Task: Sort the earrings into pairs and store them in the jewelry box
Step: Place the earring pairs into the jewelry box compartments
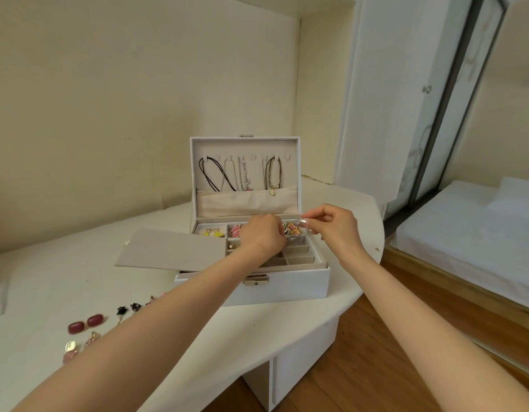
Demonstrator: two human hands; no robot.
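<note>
box (287,292) open on surface (257,337) | our left hand (264,234) curled over its tray (302,254), grip unclear | our right hand (331,226) pinches an earring (300,220) above the tray | other earrings (85,322) lie left, on the surface

White jewelry box (287,288) with beige lining; maroon earrings (86,323) on cream table (257,331).

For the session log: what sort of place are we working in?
Most likely a bedroom in a home: a bed with a white mattress stands at the right, an open jewelry box hung with necklaces sits on a white table, and the floor is wood.
</note>
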